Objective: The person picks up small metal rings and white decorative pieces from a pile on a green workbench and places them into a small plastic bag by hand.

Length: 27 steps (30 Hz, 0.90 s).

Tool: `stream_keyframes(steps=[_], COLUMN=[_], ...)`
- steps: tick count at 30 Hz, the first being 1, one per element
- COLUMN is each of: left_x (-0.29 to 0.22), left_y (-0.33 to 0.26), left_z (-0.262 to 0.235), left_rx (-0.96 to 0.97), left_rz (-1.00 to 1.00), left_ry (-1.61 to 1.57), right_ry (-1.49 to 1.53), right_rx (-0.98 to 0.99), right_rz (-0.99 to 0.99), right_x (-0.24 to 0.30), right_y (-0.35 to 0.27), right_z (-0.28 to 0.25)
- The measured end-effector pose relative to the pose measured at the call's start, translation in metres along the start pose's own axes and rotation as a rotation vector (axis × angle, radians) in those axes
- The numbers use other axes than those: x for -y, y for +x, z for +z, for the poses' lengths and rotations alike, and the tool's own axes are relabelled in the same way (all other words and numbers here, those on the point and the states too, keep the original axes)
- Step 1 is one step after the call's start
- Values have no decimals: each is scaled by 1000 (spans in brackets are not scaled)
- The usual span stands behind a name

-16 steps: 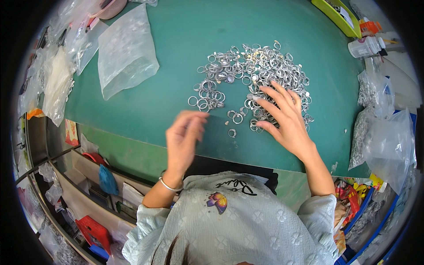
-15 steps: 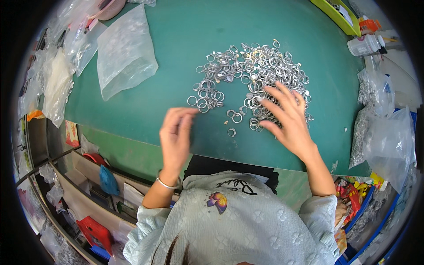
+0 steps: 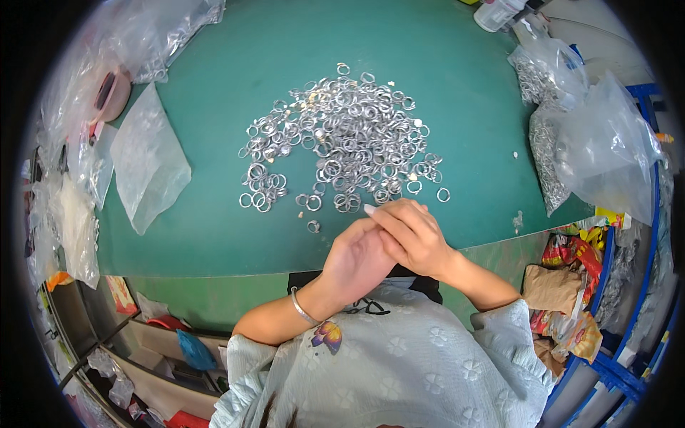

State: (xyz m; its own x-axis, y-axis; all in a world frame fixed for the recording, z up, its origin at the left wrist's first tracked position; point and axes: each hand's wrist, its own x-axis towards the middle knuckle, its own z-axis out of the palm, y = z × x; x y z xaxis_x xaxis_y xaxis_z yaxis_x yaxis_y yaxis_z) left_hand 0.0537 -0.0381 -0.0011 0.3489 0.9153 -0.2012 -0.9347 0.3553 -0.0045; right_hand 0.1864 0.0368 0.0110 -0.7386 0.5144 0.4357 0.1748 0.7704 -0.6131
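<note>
A wide heap of silver-coloured rings point(image 3: 357, 128) lies spread on the green tabletop point(image 3: 464, 100). A smaller cluster of rings point(image 3: 262, 187) sits at its left front, and one ring point(image 3: 313, 226) lies apart nearer to me. My two hands meet just in front of the heap, above the table's near edge. The palm of my left hand point(image 3: 354, 262) is turned up, its fingers mostly hidden under the other hand. My right hand point(image 3: 417, 239) lies across it, fingers pressed together and bent over the left fingers. Anything between them is hidden.
A clear plastic bag point(image 3: 150, 160) lies flat on the left, beside a pink bowl point(image 3: 114, 96) and more bags. Bags filled with small silver pieces point(image 3: 546, 157) stand at the right edge, near a white bottle point(image 3: 497, 13). Shelves with packages flank the table below.
My right hand has left the ring heap and come down onto my left hand, which has turned palm up and moved toward the middle. The view has shifted to the right.
</note>
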Motion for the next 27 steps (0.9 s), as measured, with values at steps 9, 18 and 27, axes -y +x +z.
stream_keyframes(steps=[9, 18, 27], left_x=[5, -53, -65], left_y=[6, 46, 80], left_z=[24, 34, 9], left_rx=[-82, -128, 178], left_rz=[-38, 666, 599], left_ry=[863, 2350, 2815], right_ry=[409, -610, -936], right_rx=[-617, -355, -171], right_rz=[655, 469, 338], right_x=[-43, -210, -217], right_y=[-10, 6, -13], right_z=[-48, -157, -145])
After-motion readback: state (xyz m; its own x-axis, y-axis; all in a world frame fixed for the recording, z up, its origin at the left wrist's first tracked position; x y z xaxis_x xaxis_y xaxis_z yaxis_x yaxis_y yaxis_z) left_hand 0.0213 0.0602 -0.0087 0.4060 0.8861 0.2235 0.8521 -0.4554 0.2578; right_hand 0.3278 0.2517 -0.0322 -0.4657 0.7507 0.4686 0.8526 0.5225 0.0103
